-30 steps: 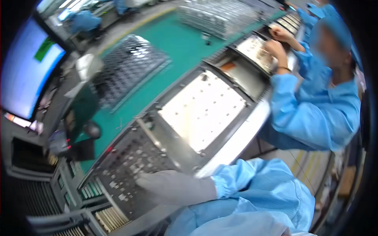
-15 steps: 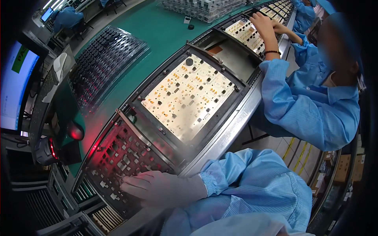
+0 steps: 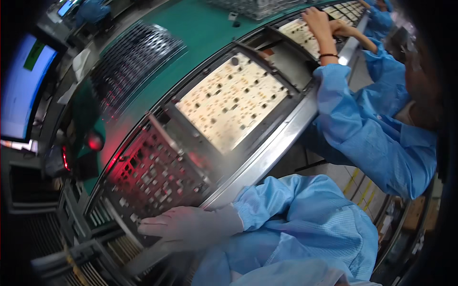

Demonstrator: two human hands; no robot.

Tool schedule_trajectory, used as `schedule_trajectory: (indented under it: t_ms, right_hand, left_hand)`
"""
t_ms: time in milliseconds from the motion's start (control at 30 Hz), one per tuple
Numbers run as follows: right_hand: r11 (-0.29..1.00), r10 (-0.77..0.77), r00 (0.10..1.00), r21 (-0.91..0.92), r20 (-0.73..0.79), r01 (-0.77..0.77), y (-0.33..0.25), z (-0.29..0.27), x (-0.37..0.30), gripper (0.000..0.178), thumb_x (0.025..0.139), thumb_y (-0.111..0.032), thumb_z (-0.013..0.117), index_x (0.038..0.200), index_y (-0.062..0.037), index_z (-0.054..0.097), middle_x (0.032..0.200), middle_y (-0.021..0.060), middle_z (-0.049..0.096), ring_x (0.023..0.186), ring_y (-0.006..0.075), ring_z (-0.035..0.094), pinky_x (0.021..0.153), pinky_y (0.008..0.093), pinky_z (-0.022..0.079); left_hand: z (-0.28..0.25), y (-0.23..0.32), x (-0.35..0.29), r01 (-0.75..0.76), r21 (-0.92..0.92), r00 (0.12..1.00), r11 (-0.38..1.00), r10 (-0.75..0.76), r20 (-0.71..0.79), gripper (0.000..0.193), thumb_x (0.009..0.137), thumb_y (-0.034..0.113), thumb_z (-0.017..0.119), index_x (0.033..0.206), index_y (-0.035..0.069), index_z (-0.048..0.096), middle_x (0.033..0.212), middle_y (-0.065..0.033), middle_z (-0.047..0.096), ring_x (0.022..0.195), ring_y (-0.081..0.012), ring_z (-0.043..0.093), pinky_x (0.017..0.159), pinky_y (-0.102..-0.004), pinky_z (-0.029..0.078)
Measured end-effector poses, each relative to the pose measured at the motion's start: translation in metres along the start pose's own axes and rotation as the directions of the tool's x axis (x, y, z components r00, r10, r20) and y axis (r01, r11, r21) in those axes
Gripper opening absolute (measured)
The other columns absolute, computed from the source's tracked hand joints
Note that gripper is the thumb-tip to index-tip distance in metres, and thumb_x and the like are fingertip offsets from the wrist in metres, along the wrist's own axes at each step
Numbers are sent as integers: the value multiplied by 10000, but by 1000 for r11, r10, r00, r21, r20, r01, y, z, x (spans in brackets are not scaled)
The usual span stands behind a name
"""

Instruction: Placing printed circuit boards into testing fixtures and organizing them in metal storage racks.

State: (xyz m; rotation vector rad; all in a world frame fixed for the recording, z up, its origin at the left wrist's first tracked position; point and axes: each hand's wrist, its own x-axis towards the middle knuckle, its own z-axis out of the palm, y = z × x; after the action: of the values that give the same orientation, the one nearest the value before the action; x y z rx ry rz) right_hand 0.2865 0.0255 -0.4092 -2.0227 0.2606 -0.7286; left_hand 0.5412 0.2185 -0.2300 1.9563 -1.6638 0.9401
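My right hand (image 3: pixel 183 228), in a grey glove and a blue sleeve, reaches in from the lower right. Its fingers are stretched out and lie on the near lower corner of a black carrier plate (image 3: pixel 155 178) dotted with small cut-outs and light pieces. Red light falls over that plate. Beyond it on the line, a dark frame holds a pale circuit board panel (image 3: pixel 231 102) with many small black and orange parts. My left hand is not in view. Motion blurs the picture somewhat.
A metal rail (image 3: pixel 281 138) runs along the line's near side. A co-worker's hands (image 3: pixel 320 25) are over another board panel farther up. A clear tray of dark parts (image 3: pixel 136 64) lies on the green mat (image 3: pixel 191 28). Left are a monitor (image 3: pixel 26 90) and a mouse (image 3: pixel 94 141).
My right hand has slid slightly left and toward the plate's near edge, uncovering more of the plate. The whole view has shifted a little. The co-worker's hands remain over the farther panel.
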Motion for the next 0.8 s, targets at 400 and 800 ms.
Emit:
schedule_trajectory:
  t_ms: [400,800]
  right_hand:
    - [703,545,821,442,169,-557,-53,-23,23,489,972,-303,563,1381,-52,470,1210,160,626,1109,222,610,962,329,472]
    - [443,387,920,888,-62,-126,28,-79,38,366,1037,-187,481,1320,46,469,1137,130,647,851,128,648,1026,345,488]
  left_hand:
    - [102,84,0,-721,66,690,690,706,159,101,837,213,621,936,228,635,1146,52,641,1161,-171,563,1113,-641,273]
    - [241,48,-38,108,-320,972,941,-32,233,667,916,313,638,1453,23,368,1314,-215,536,1214,-391,505,1085,-405,363]
